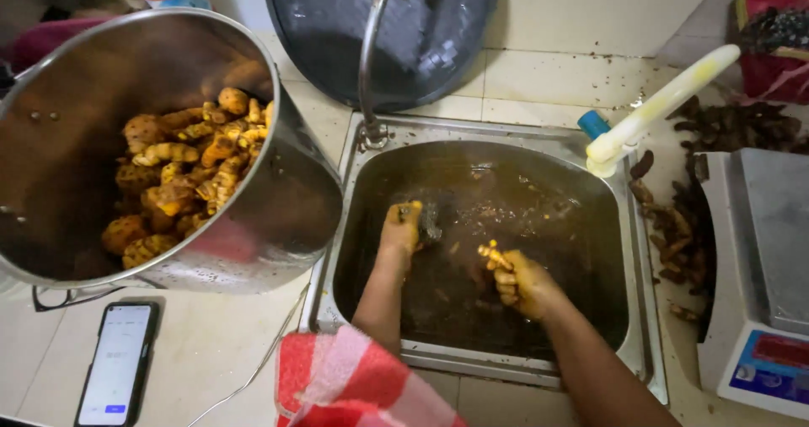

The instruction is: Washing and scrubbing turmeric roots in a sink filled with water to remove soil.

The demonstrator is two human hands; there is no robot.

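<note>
Big steel pot point(278, 216) upper left, full of turmeric roots point(190, 182). Sink point(497, 136) centre w/ murky water. Right hand point(522, 284) closed round a turmeric piece point(493, 254), mid-frame. Left hand point(400, 225) grips a dark scrubber point(428, 222). Phone point(116, 364) lower left.

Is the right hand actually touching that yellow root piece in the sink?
Touching. The head view shows the right hand closed around the yellow root piece, whose knobbly end sticks out past the fingers above the sink.

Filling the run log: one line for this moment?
left hand: on scrubber | right hand: holds turmeric root | sink: murky water | pot: washed roots
</note>
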